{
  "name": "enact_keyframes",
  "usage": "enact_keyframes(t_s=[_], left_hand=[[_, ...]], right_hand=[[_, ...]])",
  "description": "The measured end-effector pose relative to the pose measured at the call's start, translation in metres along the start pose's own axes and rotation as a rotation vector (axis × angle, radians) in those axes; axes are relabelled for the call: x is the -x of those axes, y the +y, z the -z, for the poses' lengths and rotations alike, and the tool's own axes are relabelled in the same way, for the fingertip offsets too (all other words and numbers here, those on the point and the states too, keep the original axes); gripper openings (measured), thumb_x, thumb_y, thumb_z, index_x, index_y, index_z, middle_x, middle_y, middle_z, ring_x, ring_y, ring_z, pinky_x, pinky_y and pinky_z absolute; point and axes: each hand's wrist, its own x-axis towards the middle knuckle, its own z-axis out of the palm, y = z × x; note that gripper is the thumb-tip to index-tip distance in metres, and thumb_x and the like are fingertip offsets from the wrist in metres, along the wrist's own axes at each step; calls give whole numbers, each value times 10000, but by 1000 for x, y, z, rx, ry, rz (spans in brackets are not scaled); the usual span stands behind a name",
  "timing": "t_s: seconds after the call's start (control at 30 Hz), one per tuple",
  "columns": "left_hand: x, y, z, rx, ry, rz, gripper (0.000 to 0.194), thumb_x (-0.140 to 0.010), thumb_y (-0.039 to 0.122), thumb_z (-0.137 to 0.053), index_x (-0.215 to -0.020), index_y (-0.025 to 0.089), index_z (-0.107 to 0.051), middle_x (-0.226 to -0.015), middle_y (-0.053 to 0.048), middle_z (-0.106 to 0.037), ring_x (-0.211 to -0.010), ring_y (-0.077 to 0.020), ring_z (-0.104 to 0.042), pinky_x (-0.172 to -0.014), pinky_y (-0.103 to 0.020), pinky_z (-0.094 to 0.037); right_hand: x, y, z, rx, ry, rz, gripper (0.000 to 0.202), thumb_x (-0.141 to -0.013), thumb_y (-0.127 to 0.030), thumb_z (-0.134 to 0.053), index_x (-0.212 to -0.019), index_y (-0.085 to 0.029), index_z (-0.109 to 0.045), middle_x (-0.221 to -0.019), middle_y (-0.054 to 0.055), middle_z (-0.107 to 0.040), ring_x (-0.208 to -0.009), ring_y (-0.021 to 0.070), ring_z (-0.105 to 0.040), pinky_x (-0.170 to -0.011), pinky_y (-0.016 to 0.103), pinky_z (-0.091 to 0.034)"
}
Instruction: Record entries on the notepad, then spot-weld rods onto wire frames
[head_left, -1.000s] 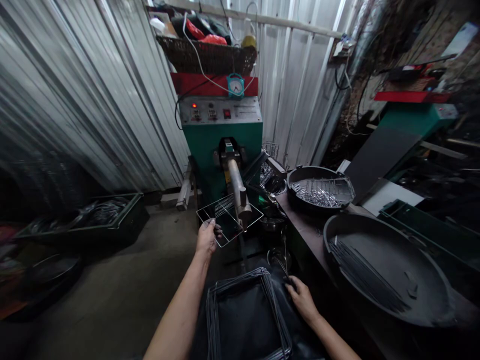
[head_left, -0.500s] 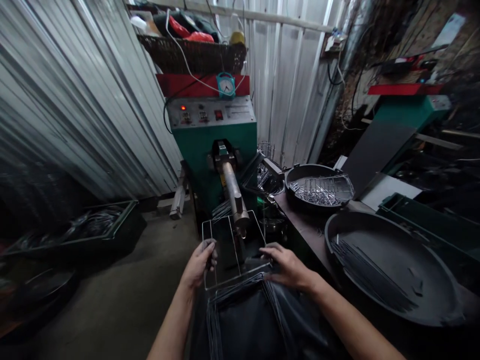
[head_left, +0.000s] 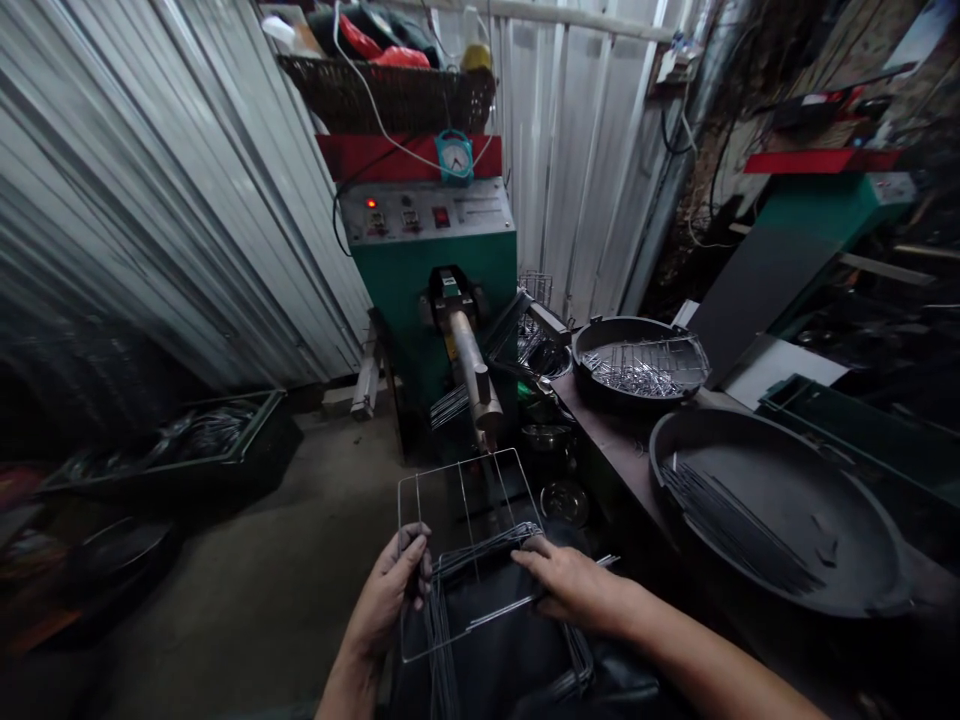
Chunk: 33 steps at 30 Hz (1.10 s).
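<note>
My left hand (head_left: 394, 580) is closed on the left side of a rectangular wire frame (head_left: 450, 467), which has thin wires running across it. The frame's far edge is just under the tip of a metal cylinder arm (head_left: 470, 365) on a green machine (head_left: 405, 265). Several thin wire rods (head_left: 501, 612) lie in my right hand (head_left: 577, 585), poking out on both sides of the palm. Its fingertips are by the frame's right side; whether they touch it I cannot tell. Below, a stack of similar wire frames (head_left: 441, 640) rests on dark cloth at my lap.
At right, a bench holds a round pan (head_left: 765, 440) of dark rods and a smaller pan (head_left: 637, 330) of short wire pieces. A green bin (head_left: 247, 430) of metal parts stands on the floor at left. A clock (head_left: 455, 157) hangs on the machine.
The wire frame has come down and towards me, away from the machine's arm. Both hands moved lower with it. Rods in my right hand now show more plainly.
</note>
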Motion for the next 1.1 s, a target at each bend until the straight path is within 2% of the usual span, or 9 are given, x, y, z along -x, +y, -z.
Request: enact_keyframes(t_s=[0.27,0.67,0.83,0.93,1.03,1.1], left_hand=[[10,-3,-1,44,21,4,372,-657,437,-625,-913,216,-471,-519,70,-496,-357,-57,-417,-298,-125,-285],[5,-5,-1,62,5,-33,366,-650,430,-628,-897,210,-472,-512,67,-496,-364,-70,-430,-302,-136,-288],[7,-6,-1,52,19,-49,348,-652,427,-621,-884,209,-480,-506,63,-493,-354,-73,-426,-295,-144,-281],[4,-5,-1,5,50,-70,342,-665,431,-606,-895,210,-482,-516,60,-503,-368,-74,-441,-303,-139,-285],[-7,2,-2,9,63,-77,346,-666,433,-603,-903,215,-478,-522,65,-509,-370,-73,-441,-307,-139,-291],[-18,9,-4,21,76,-83,349,-658,429,-610,-900,216,-477,-525,68,-512,-373,-73,-447,-310,-137,-293]], right_hand=[[4,-7,2,43,-2,7,652,-698,-180,-619,-1284,-206,-334,-1194,112,-434,-951,219,-541,-803,320,-444],[0,-5,9,88,-3,42,589,-704,-147,-597,-1249,-186,-376,-1188,116,-443,-940,210,-548,-786,312,-445],[-3,-6,4,72,-15,6,570,-710,-153,-582,-1245,-194,-388,-1197,116,-441,-926,204,-552,-768,301,-449],[-2,-1,0,84,-17,17,635,-708,-193,-594,-1290,-207,-339,-1213,122,-435,-956,214,-543,-790,317,-444],[-3,11,6,27,101,71,709,-665,-298,-648,-1299,-221,-340,-1255,120,-412,-1003,233,-526,-813,333,-439],[-9,23,16,-92,335,66,601,-676,-344,-633,-1231,-215,-441,-1240,108,-436,-1011,222,-523,-830,329,-432]])
